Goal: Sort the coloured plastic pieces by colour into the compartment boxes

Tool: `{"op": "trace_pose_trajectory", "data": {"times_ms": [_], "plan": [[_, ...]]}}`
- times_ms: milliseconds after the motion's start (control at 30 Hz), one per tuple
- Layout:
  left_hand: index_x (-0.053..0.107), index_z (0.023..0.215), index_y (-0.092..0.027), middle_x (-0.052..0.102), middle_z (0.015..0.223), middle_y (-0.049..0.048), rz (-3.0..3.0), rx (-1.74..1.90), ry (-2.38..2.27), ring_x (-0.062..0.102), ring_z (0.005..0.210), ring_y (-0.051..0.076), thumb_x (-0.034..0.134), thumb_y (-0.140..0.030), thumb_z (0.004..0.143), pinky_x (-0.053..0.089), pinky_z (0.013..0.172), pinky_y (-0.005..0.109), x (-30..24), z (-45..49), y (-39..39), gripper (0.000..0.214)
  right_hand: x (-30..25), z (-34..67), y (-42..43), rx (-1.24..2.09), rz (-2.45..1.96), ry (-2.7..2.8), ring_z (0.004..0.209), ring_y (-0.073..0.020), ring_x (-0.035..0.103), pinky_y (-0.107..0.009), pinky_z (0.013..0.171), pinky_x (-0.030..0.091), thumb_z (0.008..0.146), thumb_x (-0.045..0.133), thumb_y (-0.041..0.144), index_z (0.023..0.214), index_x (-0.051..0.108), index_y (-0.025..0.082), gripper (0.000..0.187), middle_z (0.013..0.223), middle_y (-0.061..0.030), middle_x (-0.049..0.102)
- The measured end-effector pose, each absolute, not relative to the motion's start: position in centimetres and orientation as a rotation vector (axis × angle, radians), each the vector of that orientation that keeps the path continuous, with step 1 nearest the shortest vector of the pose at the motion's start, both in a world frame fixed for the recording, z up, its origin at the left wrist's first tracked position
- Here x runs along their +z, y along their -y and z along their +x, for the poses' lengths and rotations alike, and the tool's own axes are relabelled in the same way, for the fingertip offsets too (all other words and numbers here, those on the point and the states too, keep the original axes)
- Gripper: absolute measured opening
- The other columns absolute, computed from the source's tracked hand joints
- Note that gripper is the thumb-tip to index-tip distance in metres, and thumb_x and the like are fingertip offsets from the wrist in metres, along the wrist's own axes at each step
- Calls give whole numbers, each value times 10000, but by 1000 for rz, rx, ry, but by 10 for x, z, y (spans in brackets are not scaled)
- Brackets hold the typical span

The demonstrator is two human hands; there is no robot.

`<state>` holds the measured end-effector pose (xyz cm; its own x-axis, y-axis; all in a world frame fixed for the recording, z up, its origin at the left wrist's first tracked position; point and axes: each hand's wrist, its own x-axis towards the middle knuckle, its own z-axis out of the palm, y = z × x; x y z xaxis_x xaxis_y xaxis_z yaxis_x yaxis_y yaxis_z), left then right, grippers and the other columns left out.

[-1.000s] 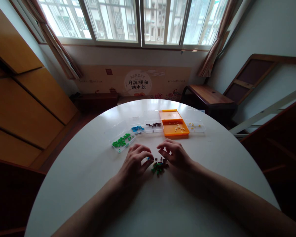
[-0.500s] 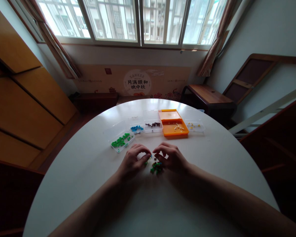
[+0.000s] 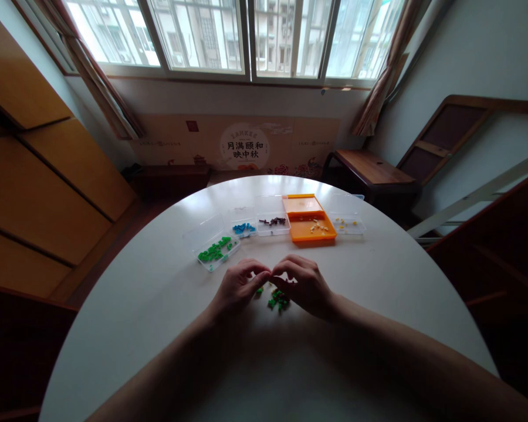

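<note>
My left hand (image 3: 240, 285) and my right hand (image 3: 307, 284) meet fingertip to fingertip over the middle of the white table (image 3: 158, 316). Both are closed in a pinch, and whatever lies between the fingertips is too small and hidden to name. Just below them, partly behind my right hand, is a loose pile of small green building pieces (image 3: 278, 301) with a few darker bits. Another green piece (image 3: 259, 291) rests by my left thumb, apart from the pile.
Beyond my hands, open clear boxes hold green pieces (image 3: 215, 251), blue pieces (image 3: 243, 228), dark brown pieces (image 3: 274, 221) and yellow pieces (image 3: 347, 223). Among them stands an open orange box (image 3: 313, 236) with cream pieces. The round table's far edge faces a window wall.
My right hand has moved left, so its fingertips now touch those of my left hand. A small blue bit seen at the left fingertips is now hidden.
</note>
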<state>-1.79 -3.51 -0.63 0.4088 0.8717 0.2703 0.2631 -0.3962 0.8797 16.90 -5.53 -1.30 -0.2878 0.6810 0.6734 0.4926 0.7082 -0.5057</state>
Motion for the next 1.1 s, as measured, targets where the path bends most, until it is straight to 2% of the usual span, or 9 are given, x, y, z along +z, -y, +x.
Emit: {"op": "trace_pose_trajectory", "data": {"times_ms": [433,700,800,900,1000,1100], "plan": [[730,822,-148,706,818,73,1903,996,-1010,652,769,174,578,-396,858,510,723,271,-1,-23,35,293,-16,173,45,282,-936,1958,610,-104,545,-210,576,442,837,576,168,762,622,200,93,720,-7,624],[722,842,-156,703,829,74,1915,1040,-1066,629,789,172,581,-364,860,492,691,269,-8,-27,34,252,-1,188,-30,274,-1200,1733,544,-107,502,-252,584,445,781,630,207,768,664,173,50,704,-12,657],[712,880,-168,697,831,65,1962,1049,-1099,611,778,166,588,-348,847,476,667,266,-8,-29,34,221,4,190,-55,350,-1257,1644,585,-125,552,-265,607,471,790,625,239,881,692,162,136,766,-35,693],[701,900,-182,693,837,57,2036,1052,-1087,604,804,173,593,-315,840,481,717,291,-9,-29,35,181,2,193,-61,417,-1269,1603,611,-133,575,-272,615,488,800,616,262,958,693,159,204,815,-51,702],[691,902,-191,688,862,55,2131,1060,-1046,597,857,186,588,-235,825,477,798,327,-11,-27,36,136,-5,198,-48,435,-1264,1595,585,-127,556,-266,592,480,800,618,268,930,695,151,192,768,-45,684],[681,925,-194,675,908,57,2230,1022,-979,579,908,193,551,-138,799,467,848,348,-11,-25,40,188,-12,205,-25,451,-1231,1640,551,-112,527,-253,563,464,812,609,263,901,692,153,164,750,-36,666]]}}
